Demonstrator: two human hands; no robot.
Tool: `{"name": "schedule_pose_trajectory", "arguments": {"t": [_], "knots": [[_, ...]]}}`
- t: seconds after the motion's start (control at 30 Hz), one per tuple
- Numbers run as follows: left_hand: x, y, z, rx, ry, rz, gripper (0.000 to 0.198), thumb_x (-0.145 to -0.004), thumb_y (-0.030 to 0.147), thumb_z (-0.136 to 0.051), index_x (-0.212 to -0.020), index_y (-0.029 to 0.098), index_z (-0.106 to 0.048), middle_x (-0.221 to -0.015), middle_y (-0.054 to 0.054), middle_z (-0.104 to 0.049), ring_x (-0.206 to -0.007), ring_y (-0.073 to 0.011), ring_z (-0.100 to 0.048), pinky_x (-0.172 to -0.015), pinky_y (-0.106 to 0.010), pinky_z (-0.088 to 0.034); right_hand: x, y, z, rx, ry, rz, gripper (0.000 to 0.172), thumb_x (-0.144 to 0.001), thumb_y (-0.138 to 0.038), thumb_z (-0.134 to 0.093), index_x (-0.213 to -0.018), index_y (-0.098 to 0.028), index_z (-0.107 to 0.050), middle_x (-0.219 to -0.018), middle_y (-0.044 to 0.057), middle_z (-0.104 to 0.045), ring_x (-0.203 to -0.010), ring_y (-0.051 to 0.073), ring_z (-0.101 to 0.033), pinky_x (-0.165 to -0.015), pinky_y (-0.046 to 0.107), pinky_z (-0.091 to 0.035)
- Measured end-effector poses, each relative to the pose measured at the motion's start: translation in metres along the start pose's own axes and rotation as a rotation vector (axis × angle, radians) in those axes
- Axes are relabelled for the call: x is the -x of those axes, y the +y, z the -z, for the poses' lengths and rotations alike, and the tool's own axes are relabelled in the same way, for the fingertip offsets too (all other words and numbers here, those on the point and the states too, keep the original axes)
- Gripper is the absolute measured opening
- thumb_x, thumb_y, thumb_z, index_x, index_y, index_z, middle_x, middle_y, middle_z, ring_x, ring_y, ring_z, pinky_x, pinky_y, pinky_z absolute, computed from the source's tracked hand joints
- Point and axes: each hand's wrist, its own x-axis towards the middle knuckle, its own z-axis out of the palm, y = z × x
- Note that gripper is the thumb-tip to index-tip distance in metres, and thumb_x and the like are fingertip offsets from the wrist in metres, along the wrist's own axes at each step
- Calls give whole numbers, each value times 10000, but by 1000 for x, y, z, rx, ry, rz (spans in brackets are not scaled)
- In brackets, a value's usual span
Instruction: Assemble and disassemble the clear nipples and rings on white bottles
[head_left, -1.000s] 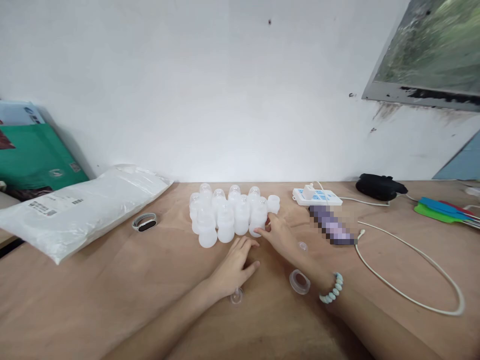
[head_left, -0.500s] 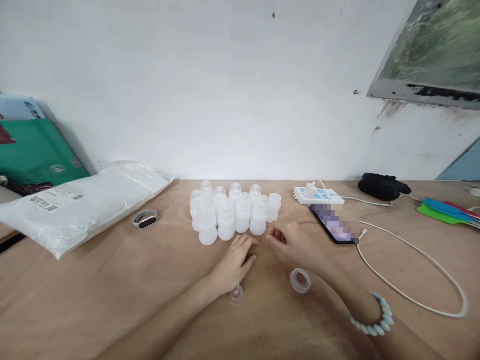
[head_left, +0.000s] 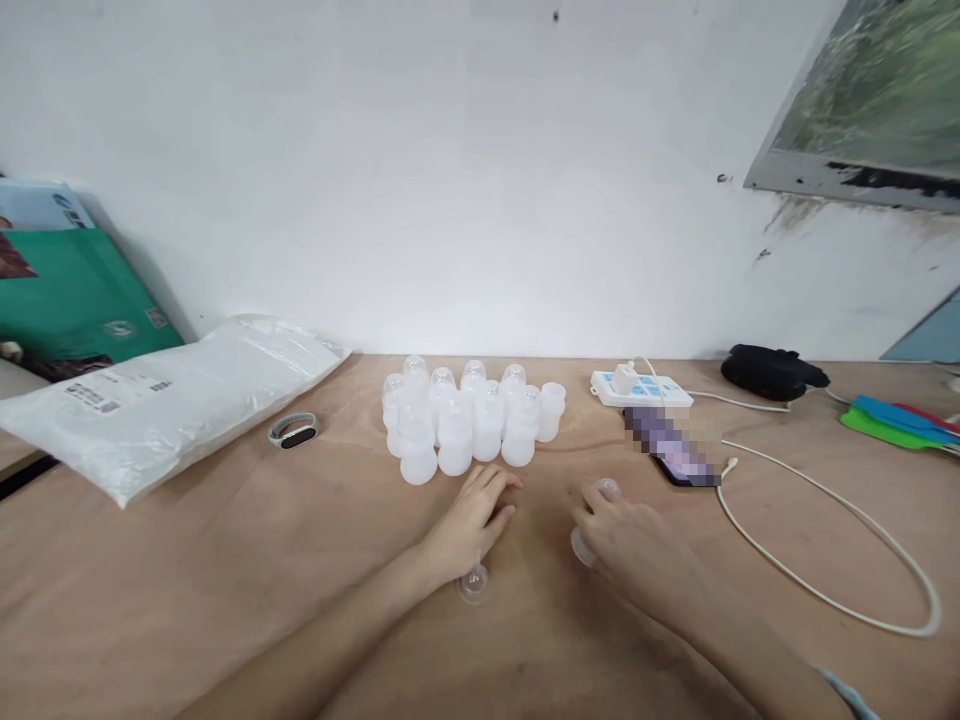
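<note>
The right hand has left the cloudy white plastic bottles and come back over the pale, see-through plastic ring. Its fingers curl down; I can't tell if they grip. A small clear plastic dome sits just past them. The left hand stays half open, nothing seen in it, by a clear teat-shaped plastic piece. The work is now at the loose parts on the brown wooden table.

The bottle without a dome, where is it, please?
In the head view, that bottle stands right of the other bottles, left of the white power strip.
</note>
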Motion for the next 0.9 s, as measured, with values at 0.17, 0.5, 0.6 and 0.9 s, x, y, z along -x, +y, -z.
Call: {"name": "schedule_pose_trajectory", "arguments": {"t": [0.17, 0.5, 0.6, 0.9], "knots": [[-2, 1, 1, 49, 1, -29, 213, -827, 121, -554, -1022, 204, -569, -1077, -69, -591, -1072, -269, -495, -975, -441, -414, -7, -16, 17, -445, 233, 227, 265, -830, -29, -582, -1046, -177, -616, -1057, 79, -651, -881, 208, -654, -723, 312, -520], [-4, -22, -1, 297, 34, -16, 266, -832, 149, -490, -1080, 211, -565, -1063, -47, -602, -999, -219, -572, -921, -373, -467, -24, -49, 23, -684, 126, 449, 286, -773, -101, -729, -1019, -113, -584, -1038, 99, -635, -906, 233, -596, -760, 344, -516], [-6, -21, -1, 377, 48, 24, 247, -862, 142, -462, -1077, 212, -563, -1010, -49, -624, -967, -202, -594, -897, -353, -475, -27, -51, 19, -661, 125, 460, 285, -762, -91, -738, -1000, -106, -581, -1034, 97, -626, -887, 222, -579, -747, 327, -497], [-11, -22, 4, 501, 83, 109, 198, -909, 246, -489, -1081, 193, -571, -943, -59, -660, -964, -220, -598, -922, -368, -441, -33, -60, 3, -624, 79, 508, 242, -809, -270, -763, -929, -150, -592, -1017, 63, -636, -897, 211, -583, -761, 301, -469]]}}
